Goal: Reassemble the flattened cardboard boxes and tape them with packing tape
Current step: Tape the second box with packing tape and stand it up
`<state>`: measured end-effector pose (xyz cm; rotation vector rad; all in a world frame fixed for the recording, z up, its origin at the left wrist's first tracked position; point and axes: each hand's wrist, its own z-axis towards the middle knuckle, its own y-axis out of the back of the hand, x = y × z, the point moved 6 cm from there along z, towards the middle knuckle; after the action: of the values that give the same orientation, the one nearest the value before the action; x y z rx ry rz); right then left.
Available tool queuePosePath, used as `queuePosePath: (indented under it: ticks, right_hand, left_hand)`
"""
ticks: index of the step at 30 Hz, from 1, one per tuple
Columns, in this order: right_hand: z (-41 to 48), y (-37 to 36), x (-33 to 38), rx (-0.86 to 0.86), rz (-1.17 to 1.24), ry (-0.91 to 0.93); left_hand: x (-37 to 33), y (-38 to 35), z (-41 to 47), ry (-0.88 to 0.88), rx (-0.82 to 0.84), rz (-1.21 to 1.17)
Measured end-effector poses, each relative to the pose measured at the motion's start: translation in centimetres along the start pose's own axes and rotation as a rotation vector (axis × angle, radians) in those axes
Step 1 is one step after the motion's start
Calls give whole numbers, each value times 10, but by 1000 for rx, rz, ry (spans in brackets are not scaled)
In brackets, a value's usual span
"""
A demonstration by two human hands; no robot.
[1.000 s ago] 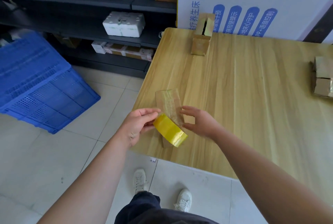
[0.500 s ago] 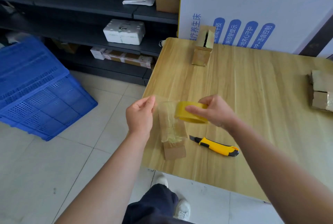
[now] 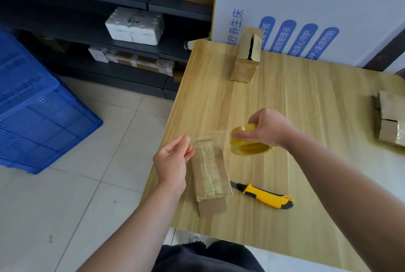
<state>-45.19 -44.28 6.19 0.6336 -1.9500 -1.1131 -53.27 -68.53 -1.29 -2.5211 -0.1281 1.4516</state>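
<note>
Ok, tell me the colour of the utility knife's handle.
Yellow with a black end: the utility knife shows best in the head view.

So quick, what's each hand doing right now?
Left hand: pinching the end of the tape strip.
Right hand: holding the tape roll.

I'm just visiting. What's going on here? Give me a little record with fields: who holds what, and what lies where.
activity: pulling tape off a roll over a box
left hand: pinches the end of the strip
right hand: holds the roll
box: lies on the table below the hands, tape along its top
knife: on the table, right of the box, untouched
far box: open, at the back edge
right boxes: at the table's right edge
crate: blue, on the floor
</note>
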Motion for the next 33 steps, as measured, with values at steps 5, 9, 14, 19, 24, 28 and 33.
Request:
queuePosePath:
  ticks: [5,9,14,19,24,28,33]
  right_hand:
    - [23,-23,3,95,-121,57]
    - [36,-35,-1,120,-173,99]
    - [43,-44,-10,146,-195,129]
    - [42,-50,-12,124,-179,141]
    - [45,-48,-15,119,-181,133]
    - [47,-54,-17,143,-194,123]
    - [50,-61,-21,145,-199,129]
  left_hand:
    - [19,14,8,43,-74,87]
    - [26,12,8,25,-105,131]
    - [35,9,9,12,-136,119]
    - [32,10,14,-100,-163,130]
    - [32,8,18,-143,-139,137]
    - [39,9,18,-129,-147,152]
    - [46,11,19,-101,-163,169]
